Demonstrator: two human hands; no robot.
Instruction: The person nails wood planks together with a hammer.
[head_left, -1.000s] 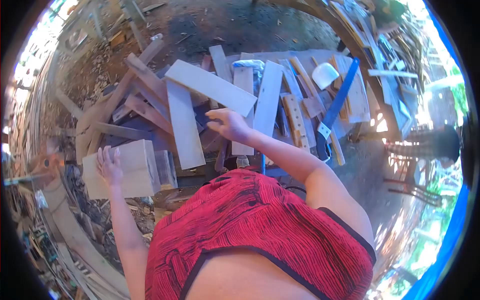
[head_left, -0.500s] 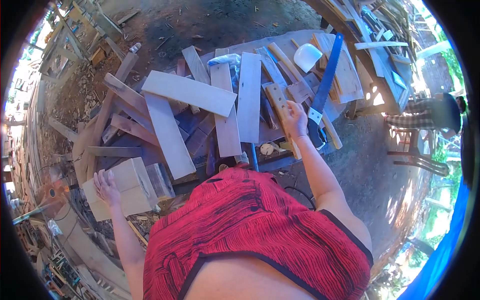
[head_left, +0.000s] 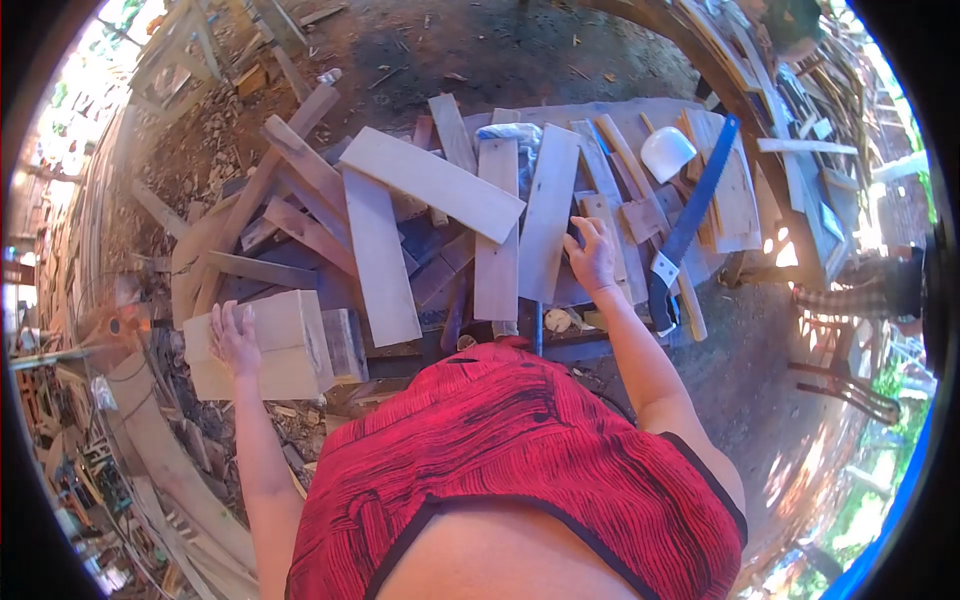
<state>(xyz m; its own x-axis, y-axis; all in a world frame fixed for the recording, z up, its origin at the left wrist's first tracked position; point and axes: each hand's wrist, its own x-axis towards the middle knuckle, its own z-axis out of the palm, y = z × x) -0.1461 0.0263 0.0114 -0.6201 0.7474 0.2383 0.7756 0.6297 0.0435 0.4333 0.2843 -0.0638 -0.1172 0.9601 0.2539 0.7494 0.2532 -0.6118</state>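
Note:
My left hand [head_left: 235, 338] lies flat on a pale wooden block [head_left: 290, 345] at the left end of the worktable, fingers stretched out. My right hand [head_left: 592, 258] is over the right half of the table, its fingers apart and slightly curled. Its fingertips are close to the right edge of a pale upright board [head_left: 550, 205]. A narrow wooden strip [head_left: 607, 222] lies just beside and partly behind this hand. Further right, a handsaw [head_left: 697, 205] with a blue blade and black handle rests across the wood pieces.
Several loose boards, one pale board [head_left: 430, 183] across others, cover the worktable. A white rounded object [head_left: 667, 154] sits near the saw, above a stack of thin boards [head_left: 735, 190]. Scrap wood lines both sides. A person in checked clothing [head_left: 860, 290] is at far right.
My right hand has shifted left off the strip with holes toward the pale upright board, fingers spreading. My left hand stays on the block. The whole view has turned slightly.

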